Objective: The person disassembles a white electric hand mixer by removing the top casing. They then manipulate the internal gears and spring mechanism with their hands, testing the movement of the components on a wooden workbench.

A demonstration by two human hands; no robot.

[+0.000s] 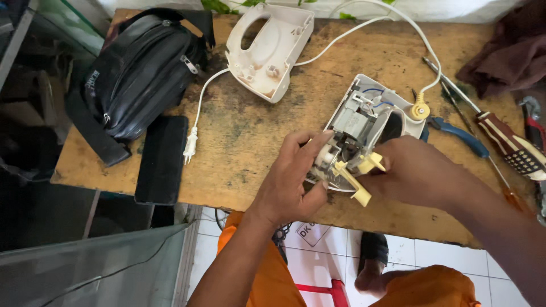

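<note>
The opened appliance body (364, 122), a white housing with its grey motor and wiring exposed, lies on the worn wooden surface (256, 148), right of centre and close to the near edge. The left hand (293, 176) is closed on the near left end of the body, thumb and fingers pressing its side. The right hand (412, 170) is closed on a pale yellow plastic part (358, 176) at the near end of the body; the part touches the gear end of the motor. A white cord (341, 37) runs from a yellow grommet at the far right of the body along the far edge of the surface.

The detached white upper cover (267, 48) with its handle opening lies inverted, far and left of the body. Its plug (190, 145) rests at centre left. A black bag (142, 74) sits at the far left, with a flat black case (162, 159) just near it. At the right lie a blue-handled tool (458, 133) and a red-striped screwdriver (509, 139); a dark cloth (506, 51) occupies the far right corner.
</note>
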